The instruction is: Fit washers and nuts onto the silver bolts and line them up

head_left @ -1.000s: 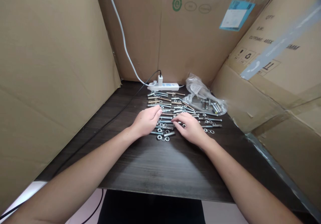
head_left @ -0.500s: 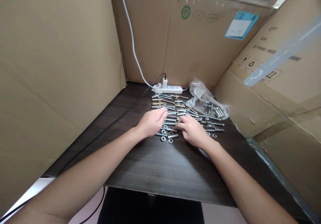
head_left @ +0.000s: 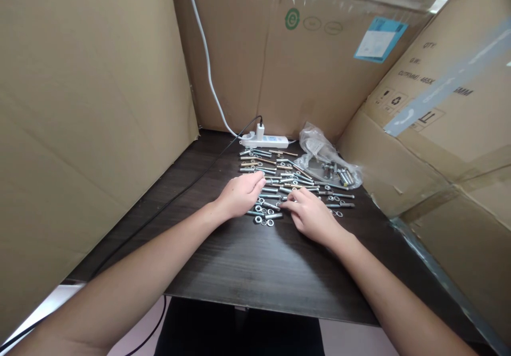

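My left hand (head_left: 241, 193) rests at the left side of several rows of metal bolts, its fingers drawn together and partly curled. Whatever may be in them is hidden. On the right, my right hand (head_left: 309, 212) bends over the rows with thumb and forefinger brought together low at the table. Any small part in that pinch is too small to make out. Between the hands lie expansion bolts (head_left: 271, 206) with loose rings around them. Closest to me are a short metal sleeve (head_left: 273, 216), a nut (head_left: 257, 220) and a flat washer (head_left: 270, 223).
A white power strip (head_left: 266, 141) with a plugged-in adapter sits behind the bolts. To the right is a clear plastic bag (head_left: 319, 146) with more metal parts. A black cable (head_left: 179, 193) crosses the dark table (head_left: 239, 260) on the left. Cardboard walls (head_left: 231, 52) enclose three sides.
My right hand has shifted slightly, its fingers drawn a little lower at the bolts. The left hand stays in place. The whole view has moved slightly.
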Available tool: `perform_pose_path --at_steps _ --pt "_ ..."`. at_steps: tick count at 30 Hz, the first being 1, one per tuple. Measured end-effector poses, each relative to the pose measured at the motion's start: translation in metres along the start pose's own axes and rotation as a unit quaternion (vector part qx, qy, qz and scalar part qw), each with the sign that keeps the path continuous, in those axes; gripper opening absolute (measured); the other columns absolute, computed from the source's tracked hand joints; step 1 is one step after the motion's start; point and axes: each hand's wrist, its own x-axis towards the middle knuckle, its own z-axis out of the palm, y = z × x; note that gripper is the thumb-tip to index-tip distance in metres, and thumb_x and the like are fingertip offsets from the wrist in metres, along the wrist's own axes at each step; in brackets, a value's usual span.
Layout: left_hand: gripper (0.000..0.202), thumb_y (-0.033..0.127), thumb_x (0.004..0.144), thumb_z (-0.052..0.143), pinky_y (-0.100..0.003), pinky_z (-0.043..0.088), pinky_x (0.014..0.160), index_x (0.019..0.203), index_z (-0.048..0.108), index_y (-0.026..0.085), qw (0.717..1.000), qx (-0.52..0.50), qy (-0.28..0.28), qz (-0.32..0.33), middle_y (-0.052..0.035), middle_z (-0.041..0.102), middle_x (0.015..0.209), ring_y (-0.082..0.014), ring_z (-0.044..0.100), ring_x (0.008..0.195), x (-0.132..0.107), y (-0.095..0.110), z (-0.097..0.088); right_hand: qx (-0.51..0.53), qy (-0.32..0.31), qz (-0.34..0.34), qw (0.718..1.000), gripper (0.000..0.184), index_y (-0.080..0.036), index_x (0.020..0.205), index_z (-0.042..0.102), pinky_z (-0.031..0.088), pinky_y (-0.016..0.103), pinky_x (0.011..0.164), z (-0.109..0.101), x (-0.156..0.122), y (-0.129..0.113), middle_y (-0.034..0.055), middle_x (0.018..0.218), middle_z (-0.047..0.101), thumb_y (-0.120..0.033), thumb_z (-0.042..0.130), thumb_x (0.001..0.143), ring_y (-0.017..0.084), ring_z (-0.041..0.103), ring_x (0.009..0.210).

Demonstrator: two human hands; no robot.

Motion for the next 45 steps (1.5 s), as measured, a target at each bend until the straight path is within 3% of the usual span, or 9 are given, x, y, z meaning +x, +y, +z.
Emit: perform_pose_path --at_steps 7,16,21,27,37,45 --pt "0.029 0.033 0.095 0.03 -0.025 0.032 0.06 0.069 0.034 0.019 1.0 0.0 0.001 0.001 0.0019 0.046 0.066 -0.0128 0.045 0.062 0.0 0.0 0.0 0.037 0.003 0.018 0.999 0.018 -0.019 0.081 0.069 0.044 0.033 0.077 -0.004 -0.008 -0.002 0.0065 0.085 0.061 -0.019 0.051 0.084 0.02 0.051 0.081" --pt "0.029 0.032 0.095 0.03 -0.026 0.032 0.06 0.069 0.035 0.02 1.0 -0.003 -0.003 0.008 0.002 0.046 0.066 -0.0132 0.045 0.062 -0.001 0.001 -0.001 0.059 -0.005 0.028 0.998 0.018 -0.019 0.068 0.063 0.042 0.032 0.073 -0.017 -0.031 -0.005 0.0046 0.071 0.059 -0.022 0.054 0.083 0.019 0.049 0.075" --pt "0.028 0.032 0.095 0.031 -0.026 0.032 0.061 0.07 0.035 0.02 1.0 0.0 -0.003 0.014 0.0021 0.047 0.067 -0.0131 0.045 0.063 0.0 0.0 0.0 0.079 0.017 0.077 0.994 0.018 -0.02 0.079 0.064 0.043 0.031 0.073 -0.013 -0.005 -0.01 0.0045 0.075 0.062 -0.028 0.051 0.088 0.018 0.053 0.077" --pt "0.028 0.031 0.095 0.029 -0.025 0.034 0.061 0.07 0.037 0.02 1.0 0.002 0.003 0.013 0.0016 0.048 0.068 -0.0131 0.046 0.063 0.0 0.0 -0.002 0.069 -0.04 0.086 0.993 0.013 -0.021 0.081 0.066 0.041 0.028 0.068 -0.001 0.026 -0.013 0.0021 0.074 0.063 -0.029 0.057 0.084 0.018 0.056 0.076" --pt "0.029 0.031 0.095 0.031 -0.025 0.034 0.061 0.071 0.04 0.019 1.0 0.01 -0.002 0.006 0.0007 0.051 0.069 -0.0132 0.048 0.064 -0.001 0.002 -0.002 0.078 -0.019 0.096 0.992 0.013 -0.021 0.091 0.066 0.04 0.026 0.065 0.004 0.024 -0.015 0.0009 0.074 0.061 -0.026 0.055 0.085 0.015 0.056 0.07" --pt "0.029 0.031 0.095 0.032 -0.025 0.032 0.059 0.069 0.037 0.019 1.0 -0.003 0.001 0.007 0.0016 0.047 0.066 -0.0126 0.044 0.061 -0.001 0.002 -0.001 0.13 -0.005 0.065 0.989 0.011 -0.022 0.087 0.064 0.042 0.026 0.07 -0.008 -0.001 -0.012 0.0 0.075 0.061 -0.024 0.054 0.085 0.013 0.056 0.07"
